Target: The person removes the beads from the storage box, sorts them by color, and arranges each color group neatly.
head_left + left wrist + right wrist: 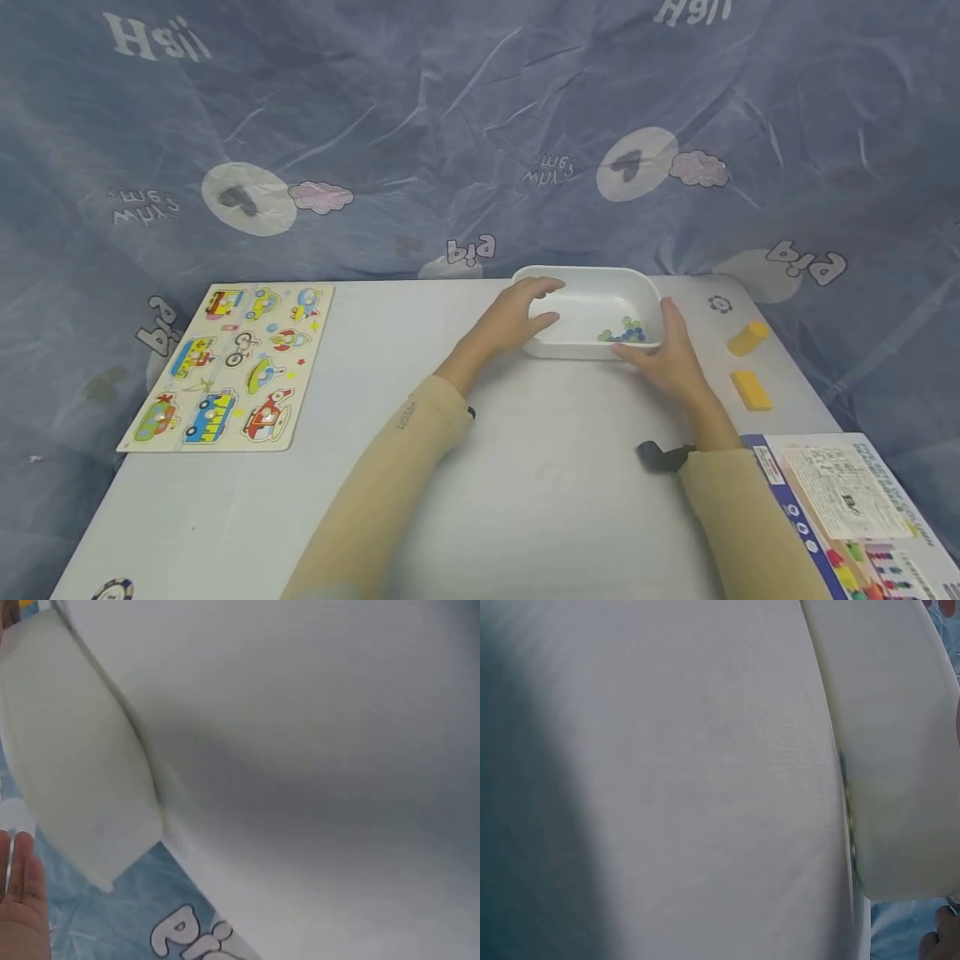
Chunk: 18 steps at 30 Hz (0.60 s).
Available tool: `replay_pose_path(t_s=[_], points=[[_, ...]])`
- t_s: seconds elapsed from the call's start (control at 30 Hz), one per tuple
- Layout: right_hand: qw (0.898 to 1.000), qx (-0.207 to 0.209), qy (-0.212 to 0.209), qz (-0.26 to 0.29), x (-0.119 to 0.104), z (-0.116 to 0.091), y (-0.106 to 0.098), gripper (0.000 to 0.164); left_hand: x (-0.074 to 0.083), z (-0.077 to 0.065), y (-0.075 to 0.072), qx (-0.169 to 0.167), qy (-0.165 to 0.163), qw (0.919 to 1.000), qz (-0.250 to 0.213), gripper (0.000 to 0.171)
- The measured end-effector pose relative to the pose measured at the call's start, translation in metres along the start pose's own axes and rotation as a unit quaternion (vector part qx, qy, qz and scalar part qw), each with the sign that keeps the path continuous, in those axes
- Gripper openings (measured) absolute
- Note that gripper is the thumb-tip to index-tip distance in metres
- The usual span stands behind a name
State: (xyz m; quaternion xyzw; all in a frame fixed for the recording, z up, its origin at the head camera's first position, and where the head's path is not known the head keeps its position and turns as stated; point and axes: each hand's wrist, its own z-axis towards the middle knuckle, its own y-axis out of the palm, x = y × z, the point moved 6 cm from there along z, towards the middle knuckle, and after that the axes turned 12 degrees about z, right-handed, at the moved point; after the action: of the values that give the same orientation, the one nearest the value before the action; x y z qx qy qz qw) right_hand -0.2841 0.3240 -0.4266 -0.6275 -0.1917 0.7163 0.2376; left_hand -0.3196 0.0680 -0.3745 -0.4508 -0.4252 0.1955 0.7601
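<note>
A white rectangular tub (570, 352) stands at the back of the table, with several small green and blue beads (633, 332) gathered in its front right corner. My right hand (671, 358) holds that corner, thumb at the front rim and fingers along the right side. My left hand (508, 321) is at the tub's left end, its fingers spread and reaching over the rim. Both wrist views show the tub's outer wall (82, 750) (900, 787) up close. In the left wrist view, the left fingers (30, 874) extend straight beside the tub.
A wooden vehicle puzzle board (225, 367) lies at the left. Right of the tub are a yellow cylinder (748, 338) and a yellow block (751, 391). A printed box (855, 500) sits at the right front, near my right sleeve. Blue patterned cloth (420, 125) hangs behind the table.
</note>
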Motion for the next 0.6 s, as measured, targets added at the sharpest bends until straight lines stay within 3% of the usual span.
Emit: replay_pose_path(t_s=[0.23,0.4,0.6], points=[[1.0,0.001,0.007,0.003,0.008,0.002,0.002,0.116,-0.001,0.025,0.023,-0.032,-0.013,0.9991,-0.026,0.041],[1.0,0.003,0.015,-0.004,0.011,0.001,0.002,0.117,-0.001,0.036,0.033,-0.068,-0.04,0.9968,-0.012,0.041],[1.0,0.01,0.013,0.002,0.015,0.001,0.001,0.117,-0.001,0.046,0.041,-0.12,-0.045,0.9918,0.009,0.039]])
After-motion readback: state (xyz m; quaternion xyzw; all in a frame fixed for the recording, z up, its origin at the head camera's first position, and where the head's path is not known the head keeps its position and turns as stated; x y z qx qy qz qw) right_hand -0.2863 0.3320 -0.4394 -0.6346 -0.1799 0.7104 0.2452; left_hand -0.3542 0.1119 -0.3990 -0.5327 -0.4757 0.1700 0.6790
